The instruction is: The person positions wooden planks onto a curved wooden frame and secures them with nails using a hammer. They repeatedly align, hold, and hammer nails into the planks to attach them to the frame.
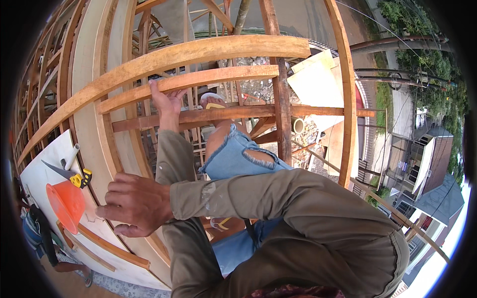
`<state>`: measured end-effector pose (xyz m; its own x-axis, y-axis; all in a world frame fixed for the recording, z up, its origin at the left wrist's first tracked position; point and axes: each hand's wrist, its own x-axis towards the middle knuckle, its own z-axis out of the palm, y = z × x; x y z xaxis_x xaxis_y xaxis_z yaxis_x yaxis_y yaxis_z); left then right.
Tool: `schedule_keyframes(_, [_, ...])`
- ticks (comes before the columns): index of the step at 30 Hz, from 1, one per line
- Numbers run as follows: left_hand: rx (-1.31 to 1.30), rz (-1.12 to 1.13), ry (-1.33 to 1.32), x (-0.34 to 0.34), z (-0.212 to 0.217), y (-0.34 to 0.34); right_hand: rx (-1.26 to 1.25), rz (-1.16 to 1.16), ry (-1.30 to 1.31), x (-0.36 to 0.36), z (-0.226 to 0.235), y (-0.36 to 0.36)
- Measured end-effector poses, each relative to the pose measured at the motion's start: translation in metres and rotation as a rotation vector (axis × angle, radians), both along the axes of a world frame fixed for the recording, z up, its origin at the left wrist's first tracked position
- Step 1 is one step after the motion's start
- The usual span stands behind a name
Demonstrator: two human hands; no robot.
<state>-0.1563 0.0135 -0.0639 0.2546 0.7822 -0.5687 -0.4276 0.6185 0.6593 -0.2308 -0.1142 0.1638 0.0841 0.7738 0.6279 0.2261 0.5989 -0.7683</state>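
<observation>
My left hand (168, 102) reaches up with its palm turned upward. Its thumb and fingers are against a short wooden beam (213, 77), holding it from the near side. My right forearm crosses over the left one. At its end, my right hand (134, 203) is above a long pale plank, back of the hand up. Its fingers are loosely bent and the thumb stands apart. I see nothing in it, though the palm is hidden. A longer wooden beam (198, 51) lies just beyond the short one.
On a white board (49, 159) at left are a handsaw with a yellow-and-black handle (81, 179) and an orange hard hat (66, 204). Upright timber (283, 114) and a crossbeam (318, 110) frame gaps above rubble (253, 74). A person's leg (74, 267) shows lower left.
</observation>
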Motion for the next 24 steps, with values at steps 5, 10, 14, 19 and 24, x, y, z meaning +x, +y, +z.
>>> schedule_keyframes(5, [-0.005,-0.009,0.009,-0.003,-0.003,0.004,-0.008,0.004,0.017,0.002,0.002,0.002])
schedule_keyframes(10, [-0.001,0.006,0.030,0.011,0.008,0.005,-0.020,0.027,0.025,0.004,-0.003,0.005])
schedule_keyframes(14, [0.012,-0.019,0.025,0.009,0.008,0.005,-0.015,0.010,0.011,0.003,-0.003,0.004])
schedule_keyframes(19, [0.009,-0.030,-0.017,-0.005,-0.003,0.006,-0.011,0.009,0.004,0.002,0.000,0.005])
schedule_keyframes(24, [0.002,-0.021,0.041,-0.007,0.011,-0.021,-0.030,0.045,0.019,0.001,0.000,0.001])
